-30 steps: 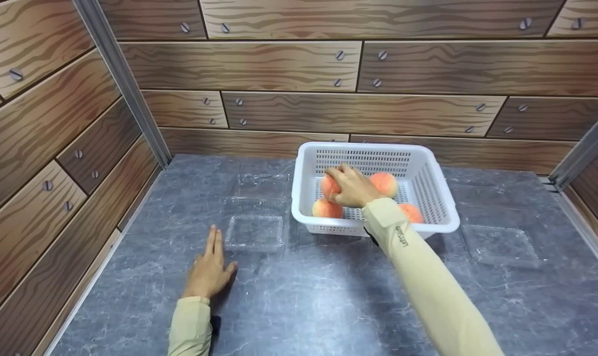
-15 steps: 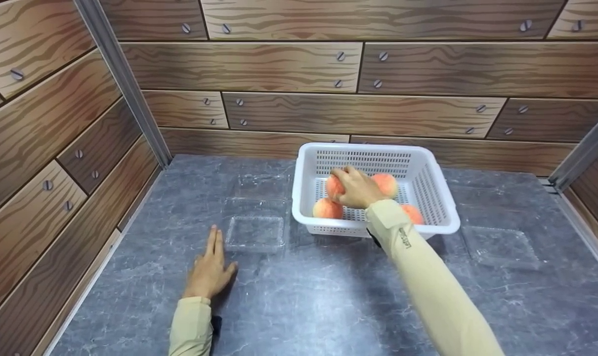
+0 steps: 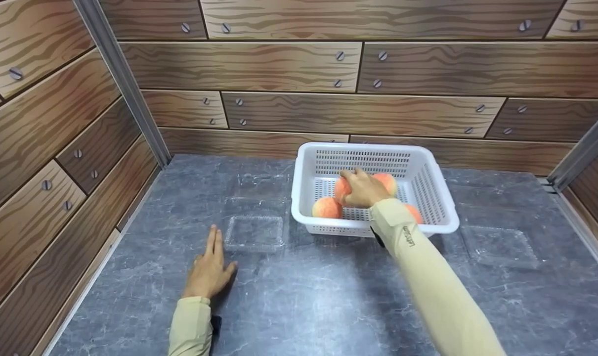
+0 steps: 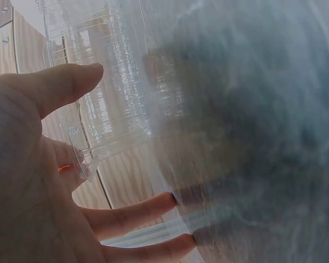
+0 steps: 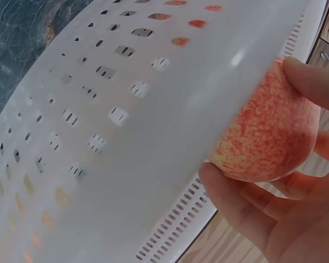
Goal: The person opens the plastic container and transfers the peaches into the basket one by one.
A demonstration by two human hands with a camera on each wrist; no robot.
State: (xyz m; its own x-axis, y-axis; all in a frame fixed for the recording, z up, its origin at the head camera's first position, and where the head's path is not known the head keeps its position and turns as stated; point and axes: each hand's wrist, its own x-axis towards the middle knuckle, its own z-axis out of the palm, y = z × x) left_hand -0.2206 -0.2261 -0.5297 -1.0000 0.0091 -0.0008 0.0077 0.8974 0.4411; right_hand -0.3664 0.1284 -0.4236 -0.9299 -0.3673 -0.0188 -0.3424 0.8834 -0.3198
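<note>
With the thumb and fingertips my right hand (image 3: 362, 191) grips a reddish peach (image 3: 342, 190) inside the white slotted plastic basket (image 3: 373, 223). In the right wrist view that peach (image 5: 271, 129) shows above the basket rim (image 5: 230, 76), with the fingers spread around its side. Three other peaches lie in the basket: one near the left front (image 3: 327, 208), one behind my hand (image 3: 386, 183), and one partly hidden by the sleeve (image 3: 414, 213). My left hand (image 3: 207, 272) rests on the table, fingers extended, just left of a clear plastic box (image 3: 254, 231).
More clear plastic trays lie behind that box, such as one at the back (image 3: 263, 187). Another clear tray (image 3: 501, 246) sits right of the basket. Wood-patterned walls (image 3: 289, 111) enclose the grey marbled table (image 3: 289, 296) at the back and sides.
My right hand has shifted a little to the right within the basket, carrying the peach away from above the left front one. The left hand has stayed put.
</note>
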